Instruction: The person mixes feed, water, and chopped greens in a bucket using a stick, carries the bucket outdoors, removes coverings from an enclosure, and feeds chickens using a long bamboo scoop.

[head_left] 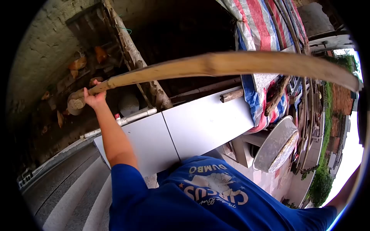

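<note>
My left hand [95,97] is closed around a long bamboo pole [208,64] near its far end. Just past my fingers, at that end, is a round cup [76,104] with pale, grainy stuff in it; how it is fixed to the pole is hidden. The pole runs across the view to the right edge, close to the camera. On that side only part of my right arm [348,188] shows, and the hand itself is out of sight. Brown chickens [78,63] stand in the dark pen around the cup.
White panels [208,119] lie below the pole, with a white pipe [137,116] along their far edge. A wooden post [129,42] rises beside the pen. At right are a metal basin [274,146] with pale contents, a striped tarp [258,23] and stacked sticks.
</note>
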A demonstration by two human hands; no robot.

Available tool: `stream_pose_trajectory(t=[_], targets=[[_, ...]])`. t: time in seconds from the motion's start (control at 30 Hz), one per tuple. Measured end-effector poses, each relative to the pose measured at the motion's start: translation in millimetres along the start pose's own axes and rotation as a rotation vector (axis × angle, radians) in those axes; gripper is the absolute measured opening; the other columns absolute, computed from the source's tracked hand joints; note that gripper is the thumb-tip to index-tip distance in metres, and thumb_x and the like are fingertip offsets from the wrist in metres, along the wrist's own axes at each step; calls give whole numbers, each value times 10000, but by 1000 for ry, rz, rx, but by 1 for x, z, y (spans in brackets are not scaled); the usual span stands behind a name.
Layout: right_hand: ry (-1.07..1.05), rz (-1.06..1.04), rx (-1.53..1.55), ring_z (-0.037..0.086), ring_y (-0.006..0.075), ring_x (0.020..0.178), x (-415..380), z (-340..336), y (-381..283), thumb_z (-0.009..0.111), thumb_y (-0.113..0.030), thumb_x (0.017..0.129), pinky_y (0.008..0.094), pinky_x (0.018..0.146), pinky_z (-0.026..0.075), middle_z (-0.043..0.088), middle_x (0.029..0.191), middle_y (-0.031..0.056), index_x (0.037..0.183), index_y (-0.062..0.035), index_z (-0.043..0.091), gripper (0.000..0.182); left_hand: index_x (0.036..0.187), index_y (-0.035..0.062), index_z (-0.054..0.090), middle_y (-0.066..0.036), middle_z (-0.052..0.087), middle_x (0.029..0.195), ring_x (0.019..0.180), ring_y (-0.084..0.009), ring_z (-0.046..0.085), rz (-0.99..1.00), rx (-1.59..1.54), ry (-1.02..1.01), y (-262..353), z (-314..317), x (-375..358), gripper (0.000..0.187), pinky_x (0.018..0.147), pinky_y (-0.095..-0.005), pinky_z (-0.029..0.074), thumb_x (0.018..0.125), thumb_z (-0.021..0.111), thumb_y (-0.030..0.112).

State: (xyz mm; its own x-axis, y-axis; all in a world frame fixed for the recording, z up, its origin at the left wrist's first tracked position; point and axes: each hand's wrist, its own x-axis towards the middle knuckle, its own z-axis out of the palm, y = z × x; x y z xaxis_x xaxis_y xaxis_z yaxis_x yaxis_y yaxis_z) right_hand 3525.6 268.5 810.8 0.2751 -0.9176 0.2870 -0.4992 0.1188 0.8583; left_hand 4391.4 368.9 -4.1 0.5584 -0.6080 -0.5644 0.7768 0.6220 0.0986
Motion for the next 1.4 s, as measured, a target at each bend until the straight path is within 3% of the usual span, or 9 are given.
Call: stream_pose_trajectory(t=[0.27, 0.4, 0.57, 0.73, 1.0, 1.1, 1.17, 1.3, 1.4], targets=[[-307, -20, 113, 606, 407, 1208, -78, 126, -108, 770, -369, 821, 551, 999, 495, 644, 1281, 257, 1451, -128, 551, 709, 851, 18, 523, -111, 575, 783, 729, -248, 562, 100, 261, -112, -43, 20, -44, 126, 703, -359, 510, 933, 563, 105], [-101, -250, 885, 622, 349, 1227, -93, 174, -240, 747, 76, 739, 426, 1039, 522, 637, 1320, 208, 1485, -104, 500, 806, 869, 2, 564, -97, 603, 804, 713, -241, 570, 157, 325, -288, -139, 79, -156, 71, 734, -342, 508, 894, 605, 54], [-115, -394, 1061, 733, 351, 861, -82, 85, -386, 791, -9, 750, 434, 747, 554, 713, 932, 221, 1243, -36, 611, 525, 1021, -46, 605, -181, 712, 1041, 1013, -343, 692, 212, 414, -423, -264, 137, -288, 218, 912, -426, 532, 976, 615, 167], [-99, -202, 1297, 584, 118, 617, -101, 169, -346, 748, -52, 862, 309, 562, 454, 609, 693, 79, 931, -1, 620, 154, 1363, -185, 362, -400, 527, 1338, 1274, -488, 533, 85, 497, -789, -274, 180, -335, 673, 1065, -562, 425, 1010, 516, 368], [-129, -133, 1270, 587, 208, 846, -148, 381, -249, 759, -5, 787, 352, 793, 486, 622, 945, 101, 1161, -3, 613, 402, 1455, -104, 228, -342, 536, 1352, 1276, -429, 560, 247, 588, -829, -208, 225, -266, 553, 1107, -576, 432, 1029, 489, 133], [-210, -133, 1359, 635, 219, 933, -142, 381, -237, 700, 18, 838, 368, 859, 505, 665, 1054, 137, 1262, -22, 588, 440, 1416, -80, 280, -333, 556, 1329, 1244, -408, 590, 63, 433, -997, -266, 220, -312, 488, 1049, -532, 487, 1033, 500, 128], [-54, -55, 1246, 654, 264, 921, -138, 369, -245, 662, 46, 849, 389, 832, 512, 664, 1053, 162, 1306, -45, 558, 478, 1132, -90, 637, -220, 700, 1143, 1073, -303, 678, 336, 488, -891, -344, 216, -378, 449, 959, -406, 531, 888, 739, 273], [87, -117, 1187, 684, 318, 902, -125, 315, -254, 652, 72, 851, 398, 808, 532, 682, 1080, 187, 1380, -67, 525, 561, 1171, -117, 595, -196, 706, 1028, 1036, -294, 682, 264, 303, -947, -431, 210, -474, 413, 956, -416, 528, 1021, 614, 267], [117, -147, 1167, 670, 326, 1007, -128, 283, -275, 669, 28, 866, 410, 886, 519, 657, 1186, 225, 1442, -68, 495, 609, 1253, 7, 491, -173, 606, 1055, 928, -234, 646, 596, 832, -1415, -445, 180, -496, 340, 832, -341, 510, 1026, 605, 233]])
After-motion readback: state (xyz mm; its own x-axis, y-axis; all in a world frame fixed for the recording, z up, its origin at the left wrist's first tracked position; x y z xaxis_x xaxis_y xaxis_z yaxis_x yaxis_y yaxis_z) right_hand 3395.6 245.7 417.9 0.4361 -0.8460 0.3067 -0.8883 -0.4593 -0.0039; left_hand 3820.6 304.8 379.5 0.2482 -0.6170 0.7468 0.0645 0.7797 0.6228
